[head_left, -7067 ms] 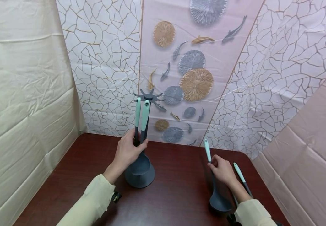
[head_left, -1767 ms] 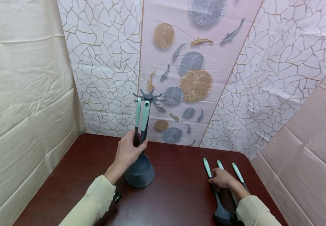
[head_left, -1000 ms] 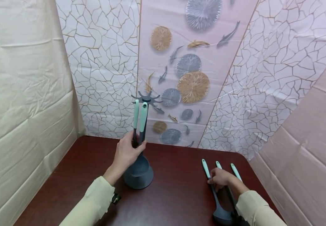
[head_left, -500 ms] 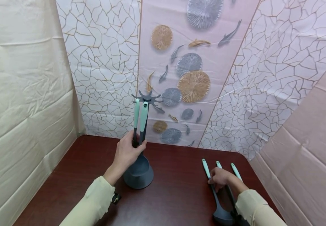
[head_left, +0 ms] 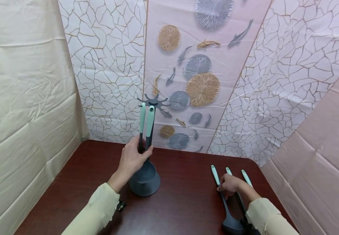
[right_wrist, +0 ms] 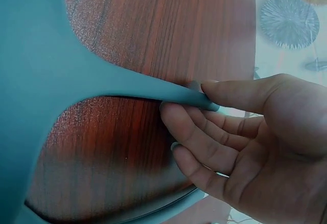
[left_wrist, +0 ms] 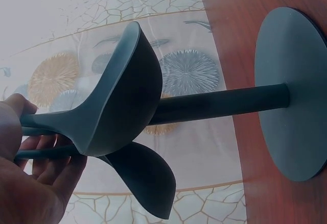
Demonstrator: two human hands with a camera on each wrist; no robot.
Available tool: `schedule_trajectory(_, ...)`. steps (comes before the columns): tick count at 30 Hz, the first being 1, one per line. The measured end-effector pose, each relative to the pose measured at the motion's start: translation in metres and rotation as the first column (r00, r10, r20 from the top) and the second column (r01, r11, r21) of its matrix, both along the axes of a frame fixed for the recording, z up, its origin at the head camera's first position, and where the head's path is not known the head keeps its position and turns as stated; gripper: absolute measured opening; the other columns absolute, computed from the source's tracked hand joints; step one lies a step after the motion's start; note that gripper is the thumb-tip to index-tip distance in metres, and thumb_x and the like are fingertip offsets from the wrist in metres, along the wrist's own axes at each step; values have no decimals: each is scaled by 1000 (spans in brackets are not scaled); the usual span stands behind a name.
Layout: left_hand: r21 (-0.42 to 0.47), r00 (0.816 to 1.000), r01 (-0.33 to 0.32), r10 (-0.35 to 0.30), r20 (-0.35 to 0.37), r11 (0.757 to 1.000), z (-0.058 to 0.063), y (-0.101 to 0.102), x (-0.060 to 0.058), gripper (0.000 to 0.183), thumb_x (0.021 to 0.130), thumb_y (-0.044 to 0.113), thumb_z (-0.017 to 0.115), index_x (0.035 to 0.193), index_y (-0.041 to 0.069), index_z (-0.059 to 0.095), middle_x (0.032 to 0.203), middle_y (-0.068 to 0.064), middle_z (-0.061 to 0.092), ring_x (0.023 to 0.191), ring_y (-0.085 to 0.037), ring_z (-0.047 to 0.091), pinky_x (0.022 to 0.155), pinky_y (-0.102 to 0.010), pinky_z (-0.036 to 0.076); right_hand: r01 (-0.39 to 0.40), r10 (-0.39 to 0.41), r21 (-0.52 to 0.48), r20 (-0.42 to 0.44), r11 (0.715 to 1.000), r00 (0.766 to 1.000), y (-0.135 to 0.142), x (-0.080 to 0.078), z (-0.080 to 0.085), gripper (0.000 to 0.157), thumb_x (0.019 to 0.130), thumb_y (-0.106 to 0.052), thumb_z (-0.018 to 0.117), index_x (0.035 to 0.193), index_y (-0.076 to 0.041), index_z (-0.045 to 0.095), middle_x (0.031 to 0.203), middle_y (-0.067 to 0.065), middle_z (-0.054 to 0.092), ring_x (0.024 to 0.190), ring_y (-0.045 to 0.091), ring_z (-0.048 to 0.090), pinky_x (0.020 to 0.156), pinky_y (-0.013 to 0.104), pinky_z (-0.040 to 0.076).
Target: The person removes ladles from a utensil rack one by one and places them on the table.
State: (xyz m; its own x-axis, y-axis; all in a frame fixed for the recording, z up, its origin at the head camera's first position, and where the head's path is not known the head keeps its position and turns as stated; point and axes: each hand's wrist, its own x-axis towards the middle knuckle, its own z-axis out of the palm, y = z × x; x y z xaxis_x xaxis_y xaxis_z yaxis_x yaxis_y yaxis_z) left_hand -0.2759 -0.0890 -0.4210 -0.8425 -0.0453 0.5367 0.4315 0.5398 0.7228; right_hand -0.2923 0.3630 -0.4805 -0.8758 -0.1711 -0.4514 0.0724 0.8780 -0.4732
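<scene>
My left hand (head_left: 131, 156) grips the dark shafts of two mint-handled utensils close beside the pole of a dark utensil stand (head_left: 153, 101). One is a deep ladle (left_wrist: 120, 96), the other has a smaller curved head (left_wrist: 145, 178); both heads hang downward over the stand's round base (left_wrist: 294, 96). On the table at the right, my right hand (head_left: 231, 185) pinches the shaft of another dark ladle (head_left: 232, 224) between thumb and fingers, just below its mint handle. In the right wrist view, the thumb lies above this shaft (right_wrist: 153, 89) and the fingers below.
Right of the pinched ladle lie two more mint-handled utensils, a middle one (head_left: 228, 170) and an outer one (head_left: 246, 178), partly hidden by my right hand and forearm. The dark red wooden table (head_left: 181, 195) ends at a patterned cloth backdrop (head_left: 113, 81).
Since the oldest frame, my right hand has lowered the ladle from a raised slant to the table, beside the other utensils. Over the last second the hands stay put; the view shifts slightly.
</scene>
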Motion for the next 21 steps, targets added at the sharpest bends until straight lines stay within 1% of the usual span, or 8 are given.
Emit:
schedule_trajectory(5,-4,1000,2,-2,-3,1000,-1,0,0,26,95,33,79,96,18,59,85,0,58,74,-18,58,62,-37,51,-9,9,22,25,1000,1000,-1,1,2,24,102,-16,73,84,-1,68,72,18,72,70,33,76,68,43,60)
schedule_trajectory(9,-6,1000,3,-3,-10,1000,-1,0,0,26,95,34,79,95,18,59,85,-1,58,74,-18,58,61,-37,51,-21,22,65,-1,998,1000,-4,-1,5,27,102,-19,73,83,-1,68,70,17,72,68,31,76,69,45,62)
schedule_trajectory(11,-6,1000,3,-3,-12,1000,-1,0,-1,26,95,34,79,95,18,59,85,-1,58,74,-18,58,61,-37,51,-23,26,96,-31,995,999,-5,-2,6,28,102,-19,73,81,-1,68,69,16,71,65,29,75,68,43,61)
schedule_trajectory(14,-4,1000,4,-4,-12,1000,-1,0,-1,25,95,34,79,95,18,59,85,-1,58,74,-18,58,61,-37,51,-13,24,134,-80,991,996,-8,-5,9,25,101,-20,74,85,-2,67,70,13,71,63,26,74,68,40,59)
schedule_trajectory(16,-4,1000,4,-4,-10,1000,-1,0,-1,25,95,34,79,95,18,59,85,-1,58,74,-17,58,61,-37,51,-4,21,146,-114,989,993,-9,-7,13,22,101,-21,74,92,-2,66,75,12,69,66,25,72,68,39,58)
schedule_trajectory(18,-5,1000,3,-3,-9,1000,-1,0,-1,25,95,34,79,95,18,59,85,-1,58,74,-17,58,61,-37,51,-15,42,162,-159,987,986,-11,-10,19,21,100,-21,74,101,-2,65,81,10,67,70,23,69,68,38,55)
schedule_trajectory(21,-6,1000,4,-4,-9,1000,0,0,0,25,95,34,79,95,18,58,85,-1,58,73,-18,57,61,-37,50,-41,81,179,-223,983,972,-14,-13,30,27,99,-22,75,110,1,65,89,8,66,77,22,65,67,40,53)
